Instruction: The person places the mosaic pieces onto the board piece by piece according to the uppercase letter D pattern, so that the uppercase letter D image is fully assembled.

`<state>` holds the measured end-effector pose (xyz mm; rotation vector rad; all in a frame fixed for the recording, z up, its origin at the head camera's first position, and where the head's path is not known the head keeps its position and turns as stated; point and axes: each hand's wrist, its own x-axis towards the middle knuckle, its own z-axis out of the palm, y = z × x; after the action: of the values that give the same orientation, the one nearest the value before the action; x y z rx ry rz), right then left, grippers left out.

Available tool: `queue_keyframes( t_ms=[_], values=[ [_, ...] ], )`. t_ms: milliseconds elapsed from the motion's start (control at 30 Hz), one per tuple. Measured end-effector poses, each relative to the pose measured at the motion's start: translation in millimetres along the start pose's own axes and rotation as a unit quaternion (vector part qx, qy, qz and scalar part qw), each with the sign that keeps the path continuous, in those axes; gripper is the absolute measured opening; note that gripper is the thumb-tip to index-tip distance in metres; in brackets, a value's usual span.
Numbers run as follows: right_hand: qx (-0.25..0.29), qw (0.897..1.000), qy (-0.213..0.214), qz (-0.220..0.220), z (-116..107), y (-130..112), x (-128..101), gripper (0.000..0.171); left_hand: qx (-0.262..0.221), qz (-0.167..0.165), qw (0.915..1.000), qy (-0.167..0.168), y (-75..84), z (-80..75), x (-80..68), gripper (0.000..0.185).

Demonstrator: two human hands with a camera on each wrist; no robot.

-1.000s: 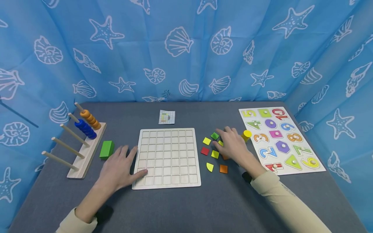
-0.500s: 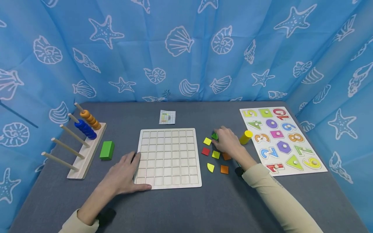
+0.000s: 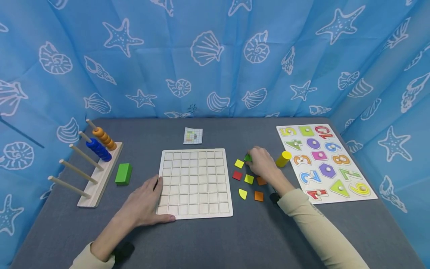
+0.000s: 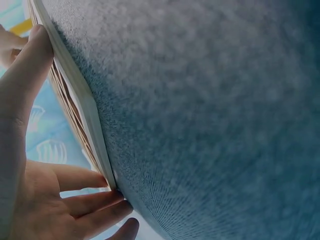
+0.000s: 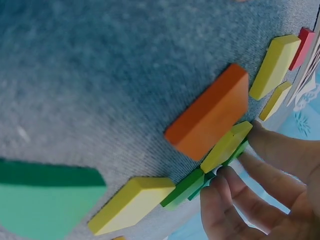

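My right hand (image 3: 261, 163) pinches a small green tile (image 3: 248, 158) among several loose coloured tiles on the grey table. In the right wrist view its fingertips (image 5: 225, 182) close on the green tile (image 5: 192, 184), next to a yellow-green tile (image 5: 226, 146) and an orange tile (image 5: 210, 112). My left hand (image 3: 146, 201) rests flat at the lower left corner of the wooden grid board (image 3: 195, 183). Its thumb (image 4: 30, 60) lies along one edge of the board (image 4: 75, 95) and its fingers (image 4: 85, 200) along the other.
A yellow cylinder (image 3: 283, 158) and a number puzzle board (image 3: 367, 194) lie to the right. A peg rack (image 3: 97, 175) with orange and blue rings and a green block (image 3: 123, 173) stand on the left. A small pattern card (image 3: 193, 135) lies behind the grid. Blue curtain surrounds the table.
My left hand slid off the grid's surface to its lower left corner and edges. My right hand drew its spread fingers together onto the green tile.
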<state>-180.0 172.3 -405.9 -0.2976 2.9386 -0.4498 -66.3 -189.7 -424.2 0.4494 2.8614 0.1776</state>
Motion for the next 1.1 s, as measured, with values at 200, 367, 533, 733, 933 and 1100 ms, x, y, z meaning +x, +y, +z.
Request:
queue_keyframes(
  t_ms=[200,367,533,733,933,1100],
  values=[
    [0.013,1.0,0.001,-0.008,1,1,0,0.023,-0.002,0.003,1.0,0.003,0.5,1.3,-1.6,0.129],
    [0.013,1.0,-0.001,-0.019,0,-1,-2,0.021,-0.002,0.0,1.0,-0.001,1.4,1.3,-2.0,0.13],
    [0.003,0.999,0.022,-0.042,-3,-11,-6,0.019,-0.004,0.005,1.0,0.003,2.6,0.9,-3.9,0.128],
    [0.009,0.994,0.054,-0.094,-4,-34,-7,0.017,-0.007,0.01,0.9999,0.008,3.1,1.5,-4.4,0.128],
    [0.023,0.991,0.051,-0.125,-5,-65,-3,0.018,-0.009,0.008,0.9999,0.005,3.4,1.9,-3.9,0.128],
    [0.036,0.988,0.046,-0.14,-2,-87,4,0.019,-0.011,0.007,0.9999,0.003,3.5,1.2,-4.0,0.129]
  ],
)
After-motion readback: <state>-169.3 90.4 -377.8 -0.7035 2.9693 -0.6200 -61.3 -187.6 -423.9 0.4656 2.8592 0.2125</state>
